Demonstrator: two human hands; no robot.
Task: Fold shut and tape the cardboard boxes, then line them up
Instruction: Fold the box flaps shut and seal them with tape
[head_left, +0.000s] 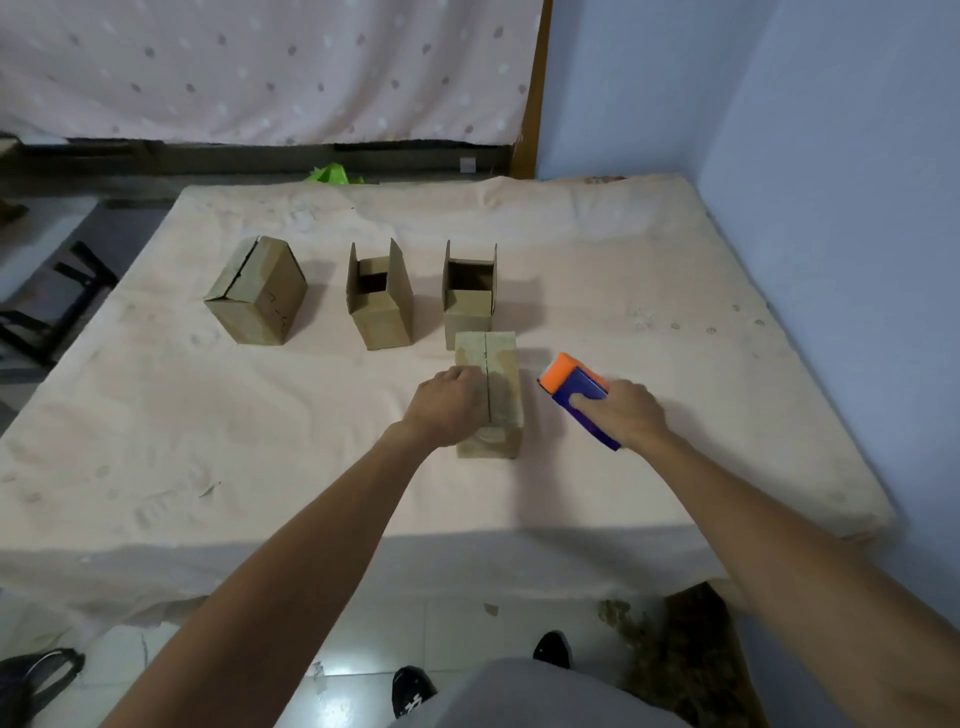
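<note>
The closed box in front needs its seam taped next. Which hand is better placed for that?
Right, most likely. The right hand grips the tape dispenser just beside the near box, while the left hand rests on its folded flaps, apparently keeping them shut.

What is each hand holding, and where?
The right hand grips the tape dispenser by its blue body; the left hand presses on the nearest box.
</note>
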